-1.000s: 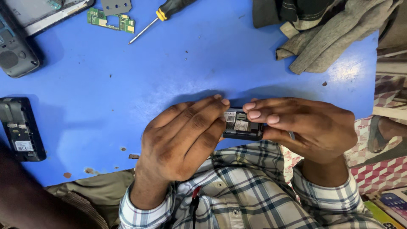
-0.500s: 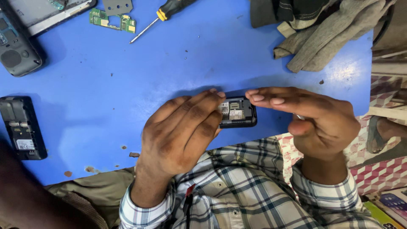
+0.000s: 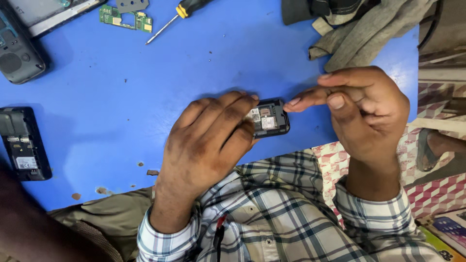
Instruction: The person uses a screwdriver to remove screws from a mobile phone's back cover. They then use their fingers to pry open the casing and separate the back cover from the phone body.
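1. Since a second ago my right hand (image 3: 366,114) has lifted off the small black phone (image 3: 268,118); only its forefinger tip remains near the phone's right end.
2. Its back is open, innards showing; no cover is fitted yet, as far as I can judge.
3. My left hand (image 3: 208,140) lies flat, fingers pressing the phone onto the blue bench (image 3: 145,87), near edge, centre.
4. Right hand hovers half-curled, thumb raised, holding nothing.

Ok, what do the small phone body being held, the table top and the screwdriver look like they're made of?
Phone body: black plastic shell, probably, with metal contacts and pale labels showing inside. Table top: smooth blue laminate or painted board, chipped brown near the edge. Screwdriver: bare metal shaft, black and yellow handle, likely plastic.
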